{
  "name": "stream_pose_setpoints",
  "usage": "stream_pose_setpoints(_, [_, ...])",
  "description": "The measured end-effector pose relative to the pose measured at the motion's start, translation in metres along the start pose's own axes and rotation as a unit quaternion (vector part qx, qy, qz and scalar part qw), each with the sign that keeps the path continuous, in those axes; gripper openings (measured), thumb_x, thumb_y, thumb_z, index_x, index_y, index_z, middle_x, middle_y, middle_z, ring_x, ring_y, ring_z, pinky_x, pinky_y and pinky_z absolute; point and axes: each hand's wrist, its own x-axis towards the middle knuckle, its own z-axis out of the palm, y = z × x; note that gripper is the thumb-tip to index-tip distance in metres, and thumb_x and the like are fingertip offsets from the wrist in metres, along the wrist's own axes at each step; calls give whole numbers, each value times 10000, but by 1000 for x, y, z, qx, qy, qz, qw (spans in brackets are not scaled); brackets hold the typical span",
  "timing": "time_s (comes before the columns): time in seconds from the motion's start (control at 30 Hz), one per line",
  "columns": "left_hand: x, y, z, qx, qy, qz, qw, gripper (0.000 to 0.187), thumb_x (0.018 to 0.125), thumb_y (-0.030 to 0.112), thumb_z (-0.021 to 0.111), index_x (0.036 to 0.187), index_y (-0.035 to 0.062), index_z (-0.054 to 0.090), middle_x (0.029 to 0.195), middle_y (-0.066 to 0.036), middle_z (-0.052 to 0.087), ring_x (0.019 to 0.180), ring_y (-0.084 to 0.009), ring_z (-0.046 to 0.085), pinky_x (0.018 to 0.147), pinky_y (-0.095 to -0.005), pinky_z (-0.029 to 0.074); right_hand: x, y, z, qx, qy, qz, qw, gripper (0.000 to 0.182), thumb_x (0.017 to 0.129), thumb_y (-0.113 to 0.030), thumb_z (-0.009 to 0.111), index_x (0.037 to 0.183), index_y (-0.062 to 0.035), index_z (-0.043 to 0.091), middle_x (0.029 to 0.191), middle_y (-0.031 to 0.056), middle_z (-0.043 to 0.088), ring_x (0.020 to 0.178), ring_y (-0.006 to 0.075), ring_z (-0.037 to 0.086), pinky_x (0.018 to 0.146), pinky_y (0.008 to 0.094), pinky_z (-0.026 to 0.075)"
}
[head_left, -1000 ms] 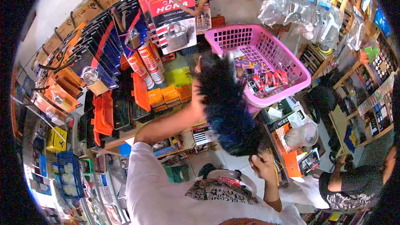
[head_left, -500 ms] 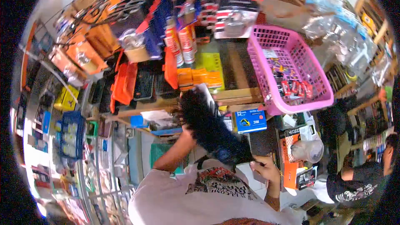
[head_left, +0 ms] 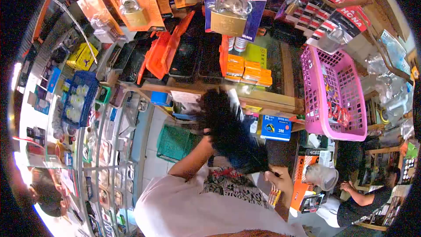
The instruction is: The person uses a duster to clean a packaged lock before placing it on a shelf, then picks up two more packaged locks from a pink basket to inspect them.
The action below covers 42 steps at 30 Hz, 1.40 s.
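My right hand (head_left: 280, 181) is closed around the handle end of a black feather duster (head_left: 239, 138), low and right of centre. The duster slants up and left across my chest, its tip just under the wooden shelf edge (head_left: 272, 98). My left forearm reaches up behind the feathers; only the wrist side of my left hand (head_left: 207, 138) shows, and its fingers are hidden. A white edge (head_left: 234, 102) shows beside the feathers, too covered to name. Small orange boxes (head_left: 247, 71) stand on the shelf above the duster.
Carded padlocks (head_left: 228, 15) hang in front at the top. Right of the shelf is a pink basket (head_left: 313, 125) with small packets. Below it sits a blue 3M box (head_left: 276, 127). A green crate (head_left: 171, 142) is on the floor. Other people are at right (head_left: 364, 206) and lower left (head_left: 46, 193).
My view has shifted, so the padlocks look larger and nearer and the basket sits further right. The duster stays in my right hand. A person's head now shows at lower left.
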Motion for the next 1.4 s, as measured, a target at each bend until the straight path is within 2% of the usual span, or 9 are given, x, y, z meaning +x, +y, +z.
stream_pose_setpoints(0.4, [4, -6, 1, -53, 5, -13, 999, 516, 979, 503, 393, 1246, 98, 571, 1172, -125, 638, 1127, -311, 606, 1016, -483, 450, 4, 12, -2, 0, -3, -6, 1000, 252, 958, -156, 606, 749, -19, 636, 583, -17, 530, 513, 51, 458, 468, 249, 347])
stream_pose_setpoints(0.43, [14, -11, -20, -72, -159, -38, 984, 542, 980, 518, 367, 1281, 104, 544, 1223, -120, 618, 1155, -339, 591, 1033, -497, 439, 7, 10, -2, -13, -25, -39, 999, 288, 965, -161, 600, 718, -17, 630, 555, -13, 527, 473, 50, 458, 436, 247, 335])
stream_pose_setpoints(0.63, [22, -11, -6, -64, -63, -45, 995, 650, 969, 563, 325, 1379, 79, 472, 1221, -160, 597, 1174, -363, 569, 1055, -589, 387, 13, 11, -16, 23, -6, -18, 1000, 268, 955, -161, 622, 742, 2, 627, 606, -1, 563, 465, 41, 427, 434, 238, 316])
stream_pose_setpoints(0.83, [31, -7, -55, -319, -290, -104, 896, 578, 988, 533, 331, 1296, 95, 548, 1263, -136, 609, 1150, -327, 598, 1026, -493, 443, 10, 41, -22, 76, 29, 42, 996, 155, 917, -65, 634, 804, 41, 626, 598, 21, 557, 469, 66, 437, 439, 256, 336])
stream_pose_setpoints(0.87, [21, -3, -27, -117, -40, -19, 992, 528, 994, 484, 368, 1291, 90, 557, 1266, -122, 618, 1132, -319, 603, 1023, -464, 451, 13, 42, -25, 99, -29, 31, 994, 150, 912, -49, 635, 797, 46, 626, 570, 15, 525, 459, 71, 434, 431, 262, 331])
stream_pose_setpoints(1.13, [19, 10, -40, -105, -21, -28, 994, 694, 946, 627, 337, 1331, 84, 532, 1335, -149, 574, 1233, -337, 545, 1086, -517, 377, 25, 31, -29, 46, -64, 13, 997, 164, 898, -127, 695, 814, 12, 670, 634, -4, 584, 532, 70, 492, 474, 261, 367])
stream_pose_setpoints(1.2, [37, -4, -91, -123, -207, -75, 968, 698, 951, 624, 339, 1363, 84, 501, 1345, -158, 565, 1256, -351, 528, 1104, -508, 361, 26, 20, -16, 26, -24, -4, 999, 175, 906, -134, 685, 794, -1, 669, 623, -16, 575, 526, 59, 471, 469, 258, 341])
stream_pose_setpoints(1.33, [20, 15, -62, -341, -175, -87, 920, 692, 969, 607, 268, 1348, 69, 482, 1254, -178, 606, 1126, -385, 596, 998, -532, 452, 31, 41, -20, 35, -59, 6, 998, 156, 903, -123, 691, 988, 4, 726, 708, -5, 634, 602, 48, 513, 505, 244, 381])
stream_pose_setpoints(1.4, [37, 6, -83, -165, -171, -90, 967, 688, 973, 606, 238, 1356, 87, 478, 1277, -157, 601, 1166, -337, 580, 1006, -520, 447, 29, 28, -13, 29, -64, 32, 997, 160, 905, -127, 691, 977, 11, 726, 696, -8, 627, 604, 43, 510, 505, 241, 379])
